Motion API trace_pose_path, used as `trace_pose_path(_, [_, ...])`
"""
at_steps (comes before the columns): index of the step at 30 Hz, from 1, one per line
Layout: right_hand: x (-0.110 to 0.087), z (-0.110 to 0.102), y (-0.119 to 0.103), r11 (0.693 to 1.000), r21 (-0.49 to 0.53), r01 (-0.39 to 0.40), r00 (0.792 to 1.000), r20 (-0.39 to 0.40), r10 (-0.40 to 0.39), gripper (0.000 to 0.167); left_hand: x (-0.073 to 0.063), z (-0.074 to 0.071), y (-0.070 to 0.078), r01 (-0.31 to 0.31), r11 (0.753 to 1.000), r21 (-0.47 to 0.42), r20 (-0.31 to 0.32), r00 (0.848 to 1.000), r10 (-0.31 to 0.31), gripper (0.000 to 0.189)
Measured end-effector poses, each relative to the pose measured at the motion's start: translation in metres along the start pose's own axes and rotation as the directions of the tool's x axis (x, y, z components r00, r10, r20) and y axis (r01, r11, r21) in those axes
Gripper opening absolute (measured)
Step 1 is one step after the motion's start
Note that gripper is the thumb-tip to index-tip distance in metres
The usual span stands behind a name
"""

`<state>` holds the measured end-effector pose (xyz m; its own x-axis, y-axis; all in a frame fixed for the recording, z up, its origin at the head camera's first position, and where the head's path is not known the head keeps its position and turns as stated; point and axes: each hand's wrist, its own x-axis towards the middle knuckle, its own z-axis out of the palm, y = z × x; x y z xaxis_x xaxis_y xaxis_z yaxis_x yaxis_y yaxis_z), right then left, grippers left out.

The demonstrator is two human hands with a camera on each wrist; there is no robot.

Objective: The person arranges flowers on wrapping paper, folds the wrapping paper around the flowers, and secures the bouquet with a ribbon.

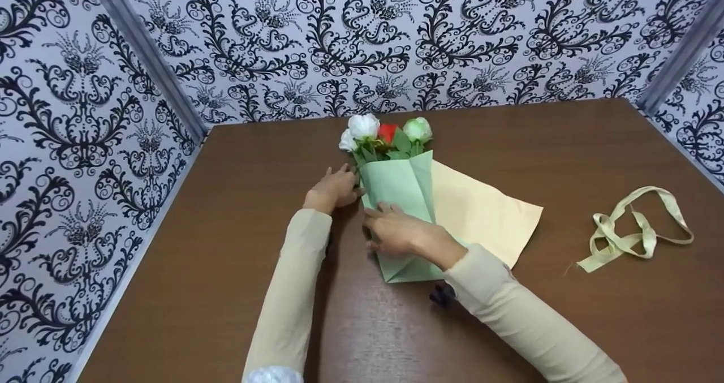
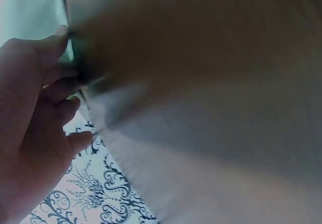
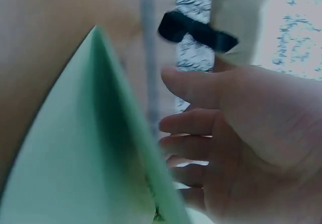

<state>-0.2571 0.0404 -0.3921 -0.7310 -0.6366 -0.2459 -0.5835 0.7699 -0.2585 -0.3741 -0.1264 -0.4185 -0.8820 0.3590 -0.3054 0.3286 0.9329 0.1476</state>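
A bouquet of artificial flowers, with white flowers (image 1: 363, 127), a red flower (image 1: 388, 132) and a pale green one (image 1: 417, 129), lies wrapped in light green paper (image 1: 396, 185). At the paper's left edge, just below the blooms, my left hand (image 1: 335, 189) pinches the edge between thumb and fingers. My right hand (image 1: 399, 231) rests on the lower part of the wrap, its fingers loosely extended along the left side. In the right wrist view, a folded green edge (image 3: 136, 113) stands beside those fingers. Cream paper (image 1: 481, 213) spreads out from under the wrap on the right.
A loosely looped cream ribbon (image 1: 642, 239) lies to the right on the brown table (image 1: 226, 241). Below my right wrist shows a small dark object (image 1: 441, 295). Patterned walls (image 1: 362, 43) stand behind the table and along its sides.
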Motion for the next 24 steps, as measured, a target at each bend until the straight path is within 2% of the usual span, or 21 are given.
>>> trace_pose_path(3, [0.009,0.000,0.004,0.998,-0.061,0.001,1.000,-0.015,-0.002,0.038,0.000,0.002,-0.002,-0.021,1.000,0.019,-0.024,0.999,0.022,0.059])
trace_pose_path(5, [0.013,0.000,0.007,0.996,-0.093,0.000,1.000,-0.016,-0.001,0.046,-0.002,0.004,-0.004,-0.052,0.998,0.036,-0.056,0.997,0.054,0.057])
trace_pose_path(8, [0.018,0.001,0.008,0.991,-0.133,-0.019,1.000,-0.004,0.018,0.052,-0.004,0.006,-0.006,-0.101,0.993,0.062,-0.118,0.987,0.108,0.049])
trace_pose_path(11, [0.023,0.002,0.005,0.986,-0.158,-0.051,0.998,0.016,0.054,0.052,-0.005,0.005,-0.006,-0.121,0.990,0.072,-0.135,0.982,0.130,0.039])
trace_pose_path(15, [0.027,0.003,0.001,0.979,-0.182,-0.093,0.995,0.016,0.098,0.052,-0.005,0.001,-0.003,-0.087,0.995,0.046,-0.096,0.991,0.091,0.035])
trace_pose_path(18, [0.029,0.004,-0.002,0.962,-0.232,-0.144,0.989,0.003,0.149,0.054,-0.004,-0.004,0.001,-0.050,0.999,0.022,-0.044,0.998,0.051,0.044])
trace_pose_path(20, [0.028,0.006,-0.004,0.941,-0.293,-0.168,0.986,-0.034,0.165,0.052,-0.004,-0.007,0.004,-0.027,1.000,0.011,-0.009,1.000,0.027,0.052])
trace_pose_path(22, [0.028,0.008,-0.007,0.917,-0.359,-0.171,0.985,-0.087,0.150,0.044,-0.004,-0.008,0.006,-0.011,1.000,0.029,0.017,1.000,0.010,0.055])
trace_pose_path(24, [0.029,0.008,-0.010,0.907,-0.392,-0.154,0.986,-0.122,0.115,0.034,-0.003,-0.009,0.007,0.006,0.999,0.038,0.026,1.000,-0.007,0.054])
